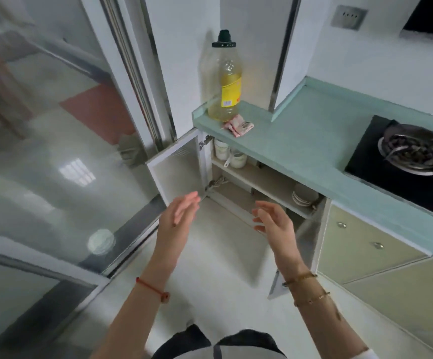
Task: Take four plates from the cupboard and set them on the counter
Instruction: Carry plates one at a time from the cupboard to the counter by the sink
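Soft, even daylight fills the kitchen, bright and slightly cool. A window's reflection glares on the glossy floor (77, 172) at the left, seen through a glass door (42, 151) that carries hazy reflections. The open cupboard (257, 187) is dimmer inside. The wide lens bends straight lines near the edges. Motion blur softens the hands (181, 213) and the far left side.

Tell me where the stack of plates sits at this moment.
In the head view, the stack of plates sits on the lower shelf at the right end of the open cupboard, under the green counter, just beyond the right hand.
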### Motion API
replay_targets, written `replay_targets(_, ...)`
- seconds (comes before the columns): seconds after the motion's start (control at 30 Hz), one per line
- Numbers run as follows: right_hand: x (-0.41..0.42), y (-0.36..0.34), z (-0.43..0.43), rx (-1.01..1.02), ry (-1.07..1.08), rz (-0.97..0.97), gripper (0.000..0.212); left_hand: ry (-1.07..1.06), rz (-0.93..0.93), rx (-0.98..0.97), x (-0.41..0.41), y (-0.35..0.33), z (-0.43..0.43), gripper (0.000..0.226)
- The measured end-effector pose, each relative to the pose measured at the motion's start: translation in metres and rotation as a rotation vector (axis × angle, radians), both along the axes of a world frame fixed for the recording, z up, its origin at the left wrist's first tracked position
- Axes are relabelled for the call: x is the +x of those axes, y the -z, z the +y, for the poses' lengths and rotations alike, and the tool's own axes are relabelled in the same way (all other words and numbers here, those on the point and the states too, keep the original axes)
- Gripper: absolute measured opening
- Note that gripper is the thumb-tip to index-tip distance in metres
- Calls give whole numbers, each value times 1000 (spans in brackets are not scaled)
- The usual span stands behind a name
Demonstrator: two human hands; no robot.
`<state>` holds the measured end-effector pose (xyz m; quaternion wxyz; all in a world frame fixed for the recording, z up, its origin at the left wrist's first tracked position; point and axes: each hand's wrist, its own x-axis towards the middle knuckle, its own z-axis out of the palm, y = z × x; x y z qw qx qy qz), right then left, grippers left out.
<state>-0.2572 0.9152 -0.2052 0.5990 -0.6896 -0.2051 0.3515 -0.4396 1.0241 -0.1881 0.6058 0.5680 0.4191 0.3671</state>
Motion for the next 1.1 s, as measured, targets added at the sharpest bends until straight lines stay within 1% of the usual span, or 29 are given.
replay_targets(0.13,6,14,37,-29,185,24,22,211,73,-46,24,18,68,34)
replay_targets(0.27,26,34,61,-86,327,41,20,345,167,-72,58,43,117,39)
replay_targets(0.4,56,65,85,-184,417,84,20,450,243,-124,103,75,156,36)
replay_targets(0.5,84,95,103,-267,441,108,21,482,293,-164,141,107,178,19)
replay_targets(0.63,125,149,128,-386,458,142,24,528,384,-161,188,162,204,22)
replay_targets(0.7,145,183,139,-426,480,173,24,554,435,-145,209,194,215,24)
replay_targets(0.8,170,243,151,-499,486,200,23,587,507,-156,238,249,232,20)
replay_targets(0.87,186,291,158,-519,470,228,20,618,544,-135,258,296,244,22)
replay_targets(1.0,215,399,161,-604,536,236,21,648,624,-94,296,397,258,26)
replay_targets(1.1,241,487,167,-639,520,196,23,651,615,-75,328,480,266,27)
